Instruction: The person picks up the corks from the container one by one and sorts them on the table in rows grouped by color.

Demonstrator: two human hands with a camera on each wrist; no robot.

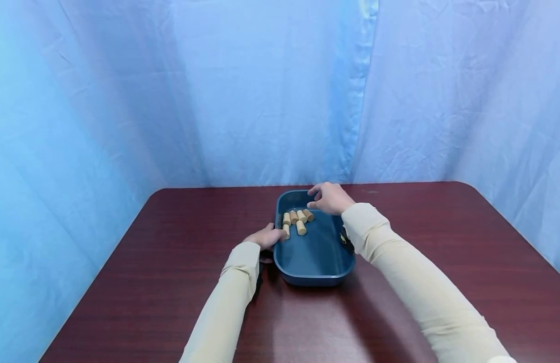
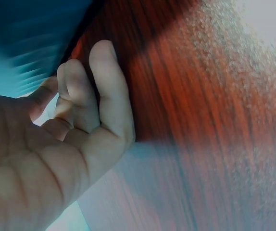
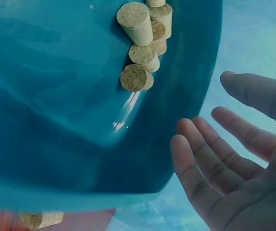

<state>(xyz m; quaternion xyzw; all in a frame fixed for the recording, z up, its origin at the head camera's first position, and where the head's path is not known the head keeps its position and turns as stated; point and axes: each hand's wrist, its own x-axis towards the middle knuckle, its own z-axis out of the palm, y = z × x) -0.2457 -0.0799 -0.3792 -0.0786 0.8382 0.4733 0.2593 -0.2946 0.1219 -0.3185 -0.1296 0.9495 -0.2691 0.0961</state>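
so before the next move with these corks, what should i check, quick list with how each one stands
1. Left hand on the tray: ok, thumb over its left rim.
2. Right hand free: ok, fingers apart and holding nothing.
3. Corks visible inside kept together: ok, six sit towards the far left.
4. No cork outside: not ok, the right wrist view shows a loose cork beyond the tray wall.
5. More loose corks on the right: cannot tell, the right sleeve covers part of the table.
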